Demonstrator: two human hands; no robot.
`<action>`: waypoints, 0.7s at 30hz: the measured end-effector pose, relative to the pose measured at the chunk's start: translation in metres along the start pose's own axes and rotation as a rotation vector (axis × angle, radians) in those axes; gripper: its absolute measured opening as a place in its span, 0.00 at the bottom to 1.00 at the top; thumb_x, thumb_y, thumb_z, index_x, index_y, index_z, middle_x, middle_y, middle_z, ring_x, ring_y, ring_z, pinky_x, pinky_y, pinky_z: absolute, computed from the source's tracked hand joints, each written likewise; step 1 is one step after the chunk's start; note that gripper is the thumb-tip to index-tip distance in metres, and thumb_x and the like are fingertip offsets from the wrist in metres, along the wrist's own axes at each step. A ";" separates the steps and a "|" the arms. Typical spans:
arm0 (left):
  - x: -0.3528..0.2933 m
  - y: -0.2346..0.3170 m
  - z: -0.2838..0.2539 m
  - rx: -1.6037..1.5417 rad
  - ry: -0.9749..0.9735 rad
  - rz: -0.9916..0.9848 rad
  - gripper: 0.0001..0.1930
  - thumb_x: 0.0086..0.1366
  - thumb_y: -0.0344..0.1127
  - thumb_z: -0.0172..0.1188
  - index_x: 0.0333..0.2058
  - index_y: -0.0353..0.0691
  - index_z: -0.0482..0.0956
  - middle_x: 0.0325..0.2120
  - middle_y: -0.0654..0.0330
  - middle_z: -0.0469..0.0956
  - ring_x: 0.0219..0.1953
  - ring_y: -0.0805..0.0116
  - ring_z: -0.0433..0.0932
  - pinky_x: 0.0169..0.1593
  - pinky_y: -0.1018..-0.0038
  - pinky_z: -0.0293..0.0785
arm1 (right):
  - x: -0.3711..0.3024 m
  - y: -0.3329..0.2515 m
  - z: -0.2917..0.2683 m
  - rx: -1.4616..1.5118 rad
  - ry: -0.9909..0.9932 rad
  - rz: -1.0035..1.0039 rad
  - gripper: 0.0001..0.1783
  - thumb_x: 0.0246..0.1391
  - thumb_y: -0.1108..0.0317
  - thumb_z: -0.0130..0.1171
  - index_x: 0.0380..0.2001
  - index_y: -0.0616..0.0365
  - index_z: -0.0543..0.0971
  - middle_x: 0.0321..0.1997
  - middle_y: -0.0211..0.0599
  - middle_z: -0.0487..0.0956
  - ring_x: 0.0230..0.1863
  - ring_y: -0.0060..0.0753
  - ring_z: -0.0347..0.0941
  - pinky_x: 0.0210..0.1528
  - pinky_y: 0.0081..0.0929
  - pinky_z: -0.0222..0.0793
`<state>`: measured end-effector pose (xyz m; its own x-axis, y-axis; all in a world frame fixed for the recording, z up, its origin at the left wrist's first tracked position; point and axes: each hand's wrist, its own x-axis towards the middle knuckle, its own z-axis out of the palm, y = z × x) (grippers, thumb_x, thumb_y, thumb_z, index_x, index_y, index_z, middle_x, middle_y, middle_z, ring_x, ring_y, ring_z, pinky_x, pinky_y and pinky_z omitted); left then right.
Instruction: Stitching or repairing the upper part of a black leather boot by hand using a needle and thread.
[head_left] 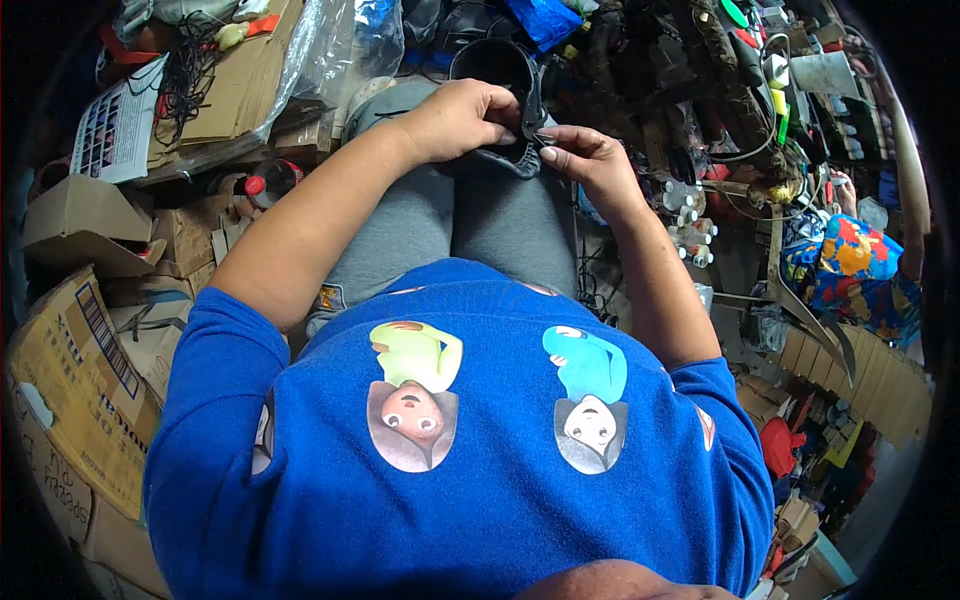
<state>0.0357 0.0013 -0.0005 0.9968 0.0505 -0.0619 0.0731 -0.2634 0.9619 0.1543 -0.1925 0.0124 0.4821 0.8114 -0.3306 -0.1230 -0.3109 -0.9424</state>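
Note:
On my lap rests a dark, hollow thing with a round opening and a thick rim (528, 165); its exact kind I cannot make out. My left hand (462, 120) reaches over its near left side, fingers bent into the opening and thumb toward the rim, gripping it. At the right side of the rim, my right hand (590, 160) pinches thumb and forefinger together. A thin, light sliver shows by those fingertips, too small to name. Grey trousers (395, 235) cover my legs beneath both hands.
Cardboard boxes (85, 225) and a red-capped bottle (272, 183) lie at left, below a flat cardboard sheet (230, 95) with plastic wrap. Small clear bottles (690, 220) stand right of my right forearm. Another person in a colourful patterned garment (858, 250) is at far right, among clutter.

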 end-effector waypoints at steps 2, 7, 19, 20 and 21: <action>0.005 -0.003 0.004 -0.091 -0.021 -0.023 0.11 0.53 0.23 0.61 0.37 0.36 0.78 0.30 0.62 0.79 0.34 0.76 0.76 0.41 0.77 0.71 | 0.001 -0.002 0.001 0.044 0.009 0.013 0.13 0.49 0.70 0.66 0.40 0.60 0.81 0.31 0.25 0.80 0.32 0.16 0.72 0.38 0.16 0.68; 0.005 0.001 0.006 -0.043 -0.030 -0.037 0.11 0.53 0.22 0.62 0.36 0.36 0.77 0.30 0.63 0.80 0.34 0.78 0.75 0.41 0.78 0.71 | 0.008 -0.014 0.002 -0.190 0.013 0.086 0.10 0.49 0.73 0.65 0.36 0.61 0.79 0.33 0.26 0.79 0.34 0.15 0.72 0.40 0.16 0.68; -0.039 0.017 -0.007 0.364 0.148 0.064 0.06 0.53 0.29 0.59 0.30 0.34 0.74 0.27 0.53 0.73 0.33 0.56 0.74 0.37 0.66 0.69 | -0.006 -0.029 -0.010 -0.336 -0.097 -0.039 0.07 0.51 0.70 0.63 0.27 0.58 0.74 0.23 0.19 0.70 0.27 0.11 0.62 0.29 0.15 0.59; -0.037 0.018 -0.004 0.475 0.158 0.097 0.07 0.55 0.30 0.58 0.32 0.35 0.74 0.28 0.50 0.74 0.35 0.52 0.74 0.38 0.63 0.69 | -0.009 -0.035 -0.003 -0.548 -0.062 -0.113 0.05 0.50 0.71 0.61 0.29 0.58 0.76 0.25 0.30 0.76 0.31 0.22 0.72 0.37 0.22 0.65; -0.034 0.022 -0.001 0.585 0.165 0.132 0.08 0.56 0.30 0.57 0.34 0.36 0.73 0.30 0.47 0.75 0.36 0.48 0.74 0.39 0.60 0.69 | -0.007 -0.039 0.002 -0.545 -0.059 -0.113 0.05 0.50 0.71 0.61 0.29 0.58 0.76 0.25 0.30 0.76 0.31 0.22 0.72 0.37 0.22 0.65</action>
<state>0.0030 -0.0055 0.0232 0.9840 0.1173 0.1343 0.0016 -0.7593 0.6508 0.1541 -0.1854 0.0517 0.4153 0.8758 -0.2459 0.4003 -0.4186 -0.8152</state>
